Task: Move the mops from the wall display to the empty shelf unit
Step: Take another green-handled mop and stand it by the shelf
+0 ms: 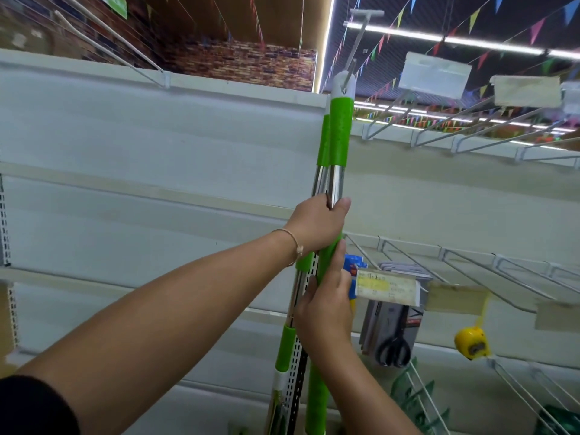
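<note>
- The left hand grips two green mop poles; the right hand holds one lower down.
- A white shelf wall stands behind, with wire hooks.
- Colourful flags hang overhead.

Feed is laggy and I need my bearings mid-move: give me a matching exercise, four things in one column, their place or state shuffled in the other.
1 left hand
2 right hand
3 scissors
4 tape measure

A yellow, hanging far right
B grips the mops' chrome poles
C holds a green sleeve, lower
D packaged, hanging right of mops

Pairs: 1-B, 2-C, 3-D, 4-A
</note>
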A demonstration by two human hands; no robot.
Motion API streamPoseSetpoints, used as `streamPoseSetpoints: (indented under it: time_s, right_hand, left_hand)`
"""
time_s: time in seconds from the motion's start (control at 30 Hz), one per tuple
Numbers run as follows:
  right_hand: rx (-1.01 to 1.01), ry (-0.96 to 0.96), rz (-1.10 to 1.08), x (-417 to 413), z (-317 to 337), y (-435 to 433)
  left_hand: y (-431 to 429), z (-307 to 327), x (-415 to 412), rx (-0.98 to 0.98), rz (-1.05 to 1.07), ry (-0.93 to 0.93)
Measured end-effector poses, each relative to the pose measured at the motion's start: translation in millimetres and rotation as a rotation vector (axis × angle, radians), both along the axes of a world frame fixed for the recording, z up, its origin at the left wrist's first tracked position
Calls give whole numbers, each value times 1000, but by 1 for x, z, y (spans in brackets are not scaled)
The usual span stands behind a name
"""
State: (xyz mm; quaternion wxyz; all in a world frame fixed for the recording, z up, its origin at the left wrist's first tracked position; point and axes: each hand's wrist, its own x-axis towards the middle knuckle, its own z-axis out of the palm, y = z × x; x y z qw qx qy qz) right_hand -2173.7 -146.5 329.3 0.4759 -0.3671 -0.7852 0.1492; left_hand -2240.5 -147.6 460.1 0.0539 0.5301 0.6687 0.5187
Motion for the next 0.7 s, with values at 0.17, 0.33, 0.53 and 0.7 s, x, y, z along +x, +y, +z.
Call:
streamPoseSetpoints:
  time_s: [0.17,0.33,0.53,0.7]
  right_hand:
    - [-27,6,34,-1,5,1]
    - [-10,102,129,-4,4,-1]
    - [-40,114,194,-8,5,6]
    - [-76,83,170,-9,8,16]
  left_hand:
    - [4,6,0,11,63,48]
    - [4,8,-1,-12,142,111]
    - [13,8,-7,-38,129,65]
    - [24,7,-10,-49,138,60]
